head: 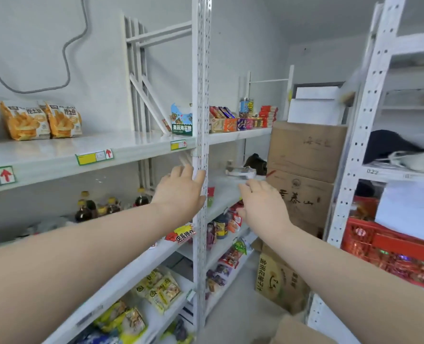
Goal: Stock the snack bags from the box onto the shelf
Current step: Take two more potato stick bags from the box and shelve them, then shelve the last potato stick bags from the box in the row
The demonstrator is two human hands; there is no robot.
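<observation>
Two orange snack bags [23, 120] picturing fries and printed "土豆" are standing side by side on the top white shelf [57, 155], and a teal bag [181, 120] reading "果蔬海苔" is standing beside the perforated post [201, 95]. Yellow price tags [94, 156] with red arrows are lining the shelf edge, and a red sticker [181, 235] lower down is reading "店長推介". The left hand [178, 192] is reaching flat against the post, its fingertips blurring into something pale, so I cannot tell whether it is grasping anything. The right hand [263, 202] is hanging relaxed, holding nothing. Stacked cartons [305, 150], one marked "泰山", are sitting at the right. A cardboard box [297, 331] is showing at the bottom edge.
</observation>
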